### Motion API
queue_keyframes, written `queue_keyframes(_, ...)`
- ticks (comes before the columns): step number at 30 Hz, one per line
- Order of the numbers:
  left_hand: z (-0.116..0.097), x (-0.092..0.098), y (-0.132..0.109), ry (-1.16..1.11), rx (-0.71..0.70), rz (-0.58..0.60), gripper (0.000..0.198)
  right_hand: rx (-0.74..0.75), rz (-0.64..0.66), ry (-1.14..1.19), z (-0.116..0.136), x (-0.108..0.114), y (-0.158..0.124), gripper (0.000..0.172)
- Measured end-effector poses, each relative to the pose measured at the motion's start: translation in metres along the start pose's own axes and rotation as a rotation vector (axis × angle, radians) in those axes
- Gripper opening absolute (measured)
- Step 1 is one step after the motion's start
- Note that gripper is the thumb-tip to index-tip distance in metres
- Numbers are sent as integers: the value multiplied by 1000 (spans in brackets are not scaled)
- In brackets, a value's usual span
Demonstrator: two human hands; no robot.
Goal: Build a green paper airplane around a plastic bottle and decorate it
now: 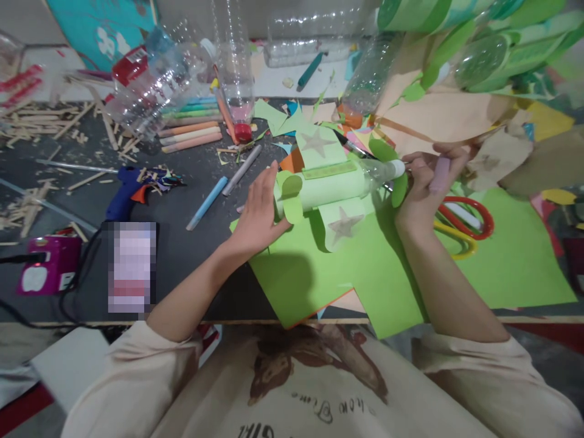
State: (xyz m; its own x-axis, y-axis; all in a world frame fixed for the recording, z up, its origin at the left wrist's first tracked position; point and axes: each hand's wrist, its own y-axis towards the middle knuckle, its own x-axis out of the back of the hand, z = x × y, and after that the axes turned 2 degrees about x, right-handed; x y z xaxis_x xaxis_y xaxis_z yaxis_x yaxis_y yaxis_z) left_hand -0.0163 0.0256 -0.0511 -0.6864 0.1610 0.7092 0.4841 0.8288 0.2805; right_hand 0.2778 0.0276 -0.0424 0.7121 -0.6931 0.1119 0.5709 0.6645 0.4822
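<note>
A plastic bottle wrapped in pale green paper (pixel 335 184) lies sideways above green paper sheets (pixel 296 274). Star-marked paper wings stick out on both sides, and bright green rounded pieces sit near its two ends. My left hand (pixel 261 210) grips the bottle's base end, fingers behind it and thumb below. Beside the white cap (pixel 396 168), my right hand (pixel 422 182) is closed in a pinch with a purple marker (pixel 440 175) lying across its fingers. What its fingertips hold near the cap is too small to make out.
Red-handled scissors (pixel 486 219) and yellow handles lie right. Left are a blue glue gun (pixel 121 194), a phone (pixel 132 267), a magenta box (pixel 50 264), markers (pixel 207 202) and wooden sticks. Clear bottles (pixel 232 67) and paper scraps lie behind; more green-wrapped bottles are at upper right.
</note>
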Motion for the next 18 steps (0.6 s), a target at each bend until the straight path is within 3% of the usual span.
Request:
queue_keyframes(3,-1,-2,0,-18,-22,19,78,57,-6,25,5,0,-1,33)
queue_keyframes(6,3,-5,-1,-57,-10,11,78,247,-6,64,18,1,-6,47)
queue_keyframes(8,5,-7,-2,-91,23,-12,75,364,-19,121,30,3,-12,41)
queue_keyframes(10,8,-9,-2,-120,44,-24,71,333,172,51,42,5,-20,22)
queue_keyframes(13,10,-12,-2,-153,41,-29,68,320,489,195,58,2,-27,29)
queue_keyframes(16,9,-12,-1,-185,56,-40,67,197,583,327,74,-9,-21,30)
queue_keyframes(18,8,-11,0,-194,73,-34,68,83,777,274,86,-19,-14,26)
